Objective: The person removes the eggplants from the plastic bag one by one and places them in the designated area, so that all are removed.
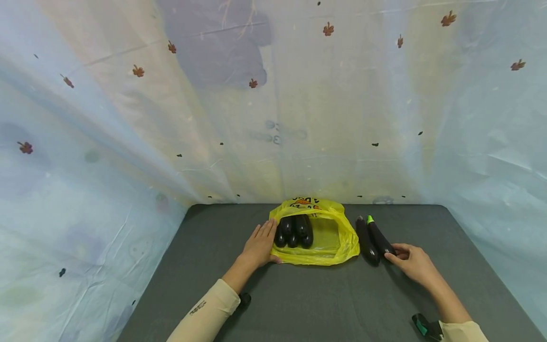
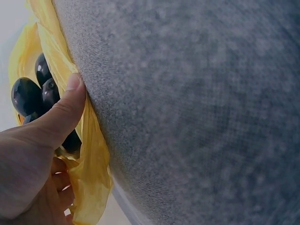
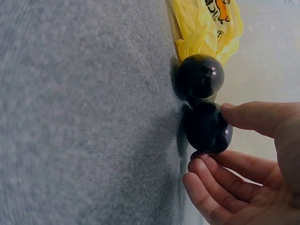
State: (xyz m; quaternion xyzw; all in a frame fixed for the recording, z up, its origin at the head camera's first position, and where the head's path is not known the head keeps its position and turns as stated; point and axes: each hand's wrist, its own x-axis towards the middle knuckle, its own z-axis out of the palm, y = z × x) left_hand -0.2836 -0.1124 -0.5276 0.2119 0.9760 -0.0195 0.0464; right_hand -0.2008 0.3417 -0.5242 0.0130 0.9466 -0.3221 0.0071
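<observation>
While the gray table (image 1: 325, 304) spreads to the frame's bottom, with room before the yellow bag (image 1: 349, 237), the left hand (image 1: 258, 246), fingers extended, touches the bag's left rim; at lower right, the right hand (image 1: 413, 262) pinches the outer eggplant (image 1: 380, 236).

- We face a pale, thin back sheet (image 1: 363, 109) hanging as a wall, tinted blue, cream and yellow, with a large purple patch (image 1: 218, 52).
- We see brown leaf shapes (image 1: 328, 29) and small dark specks (image 1: 375, 144) scattered over it.
- Similar bluish, creased sheeting (image 1: 85, 190) closes in both sides.
- Below, we have a dark gray desk (image 1: 325, 299), fabric-textured, its far corners rounded.
- Soft light gives us faint sheen along the folds.
</observation>
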